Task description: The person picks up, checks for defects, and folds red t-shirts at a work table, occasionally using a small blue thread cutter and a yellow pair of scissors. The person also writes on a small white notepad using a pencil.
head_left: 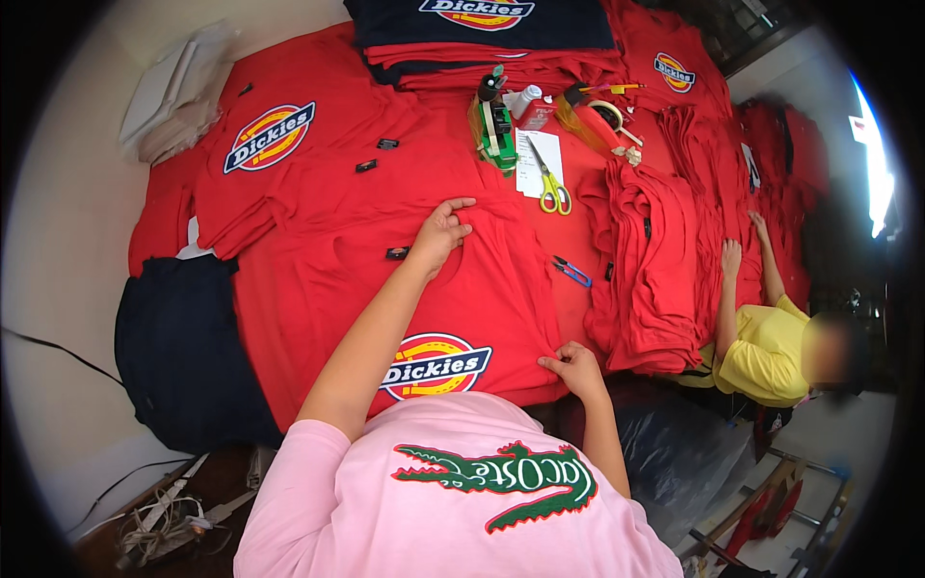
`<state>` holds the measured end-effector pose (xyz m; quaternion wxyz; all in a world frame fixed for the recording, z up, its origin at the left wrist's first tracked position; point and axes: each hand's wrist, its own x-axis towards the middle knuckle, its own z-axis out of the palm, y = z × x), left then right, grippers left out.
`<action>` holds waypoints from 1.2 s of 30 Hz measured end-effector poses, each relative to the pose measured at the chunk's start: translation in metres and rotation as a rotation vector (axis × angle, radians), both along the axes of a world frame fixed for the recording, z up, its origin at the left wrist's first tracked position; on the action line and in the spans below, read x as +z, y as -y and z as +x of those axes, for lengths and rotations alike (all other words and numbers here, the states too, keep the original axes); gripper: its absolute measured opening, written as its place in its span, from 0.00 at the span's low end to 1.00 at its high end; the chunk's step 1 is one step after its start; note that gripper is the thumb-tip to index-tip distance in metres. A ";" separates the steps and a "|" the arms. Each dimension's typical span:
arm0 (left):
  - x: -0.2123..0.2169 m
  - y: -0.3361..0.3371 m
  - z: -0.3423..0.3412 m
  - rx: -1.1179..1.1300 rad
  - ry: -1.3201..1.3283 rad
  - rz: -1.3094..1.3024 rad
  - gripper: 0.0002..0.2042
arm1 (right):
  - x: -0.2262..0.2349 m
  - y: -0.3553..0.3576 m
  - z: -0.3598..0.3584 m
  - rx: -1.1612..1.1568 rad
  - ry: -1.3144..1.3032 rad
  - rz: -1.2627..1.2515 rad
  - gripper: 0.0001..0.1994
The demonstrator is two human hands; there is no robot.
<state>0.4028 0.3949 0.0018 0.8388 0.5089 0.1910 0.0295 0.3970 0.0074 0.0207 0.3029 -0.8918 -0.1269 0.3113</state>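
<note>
A red T-shirt point(385, 299) with a round yellow, white and navy chest print lies spread in front of me, its lower part against my body. My left hand point(443, 234) rests on the shirt's upper area by the neck label, thumb and forefinger apart. At the shirt's right edge, my right hand point(575, 370) pinches the red cloth between thumb and fingers. Beyond my right hand lies a pair of blue thread snips point(572, 271). Farther up are yellow-green scissors point(550, 183) on a white paper slip point(536, 149).
A green tape dispenser point(495, 135) stands near small bottles. Folded red shirts point(646, 260) are stacked at right, beside a person in a yellow shirt point(771, 356). More shirts and a navy pile point(487, 34) lie at the back. Dark navy cloth point(188, 347) hangs at left.
</note>
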 end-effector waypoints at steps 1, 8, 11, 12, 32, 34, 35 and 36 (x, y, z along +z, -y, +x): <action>-0.002 -0.003 0.000 -0.006 -0.042 0.008 0.24 | -0.003 0.002 -0.003 -0.026 0.002 0.001 0.21; 0.010 -0.023 -0.037 0.036 -0.016 0.263 0.17 | 0.045 -0.073 0.002 0.157 0.670 0.274 0.11; 0.038 -0.022 -0.100 0.196 0.031 1.045 0.12 | 0.030 -0.103 -0.001 0.430 0.782 0.314 0.12; 0.042 -0.023 -0.128 0.259 -0.023 1.194 0.09 | 0.024 -0.121 -0.002 0.560 0.778 0.321 0.15; -0.006 -0.105 -0.189 0.124 -0.714 1.897 0.34 | -0.026 -0.220 0.058 0.605 0.989 -0.009 0.37; -0.008 -0.105 -0.194 0.122 -0.701 1.935 0.36 | -0.016 -0.223 0.053 0.548 1.029 0.069 0.33; -0.007 -0.106 -0.196 0.127 -0.697 1.955 0.37 | -0.009 -0.225 0.048 0.543 0.995 0.149 0.29; -0.003 -0.100 -0.196 0.150 -0.666 1.887 0.37 | -0.002 -0.223 0.036 0.534 0.955 0.220 0.26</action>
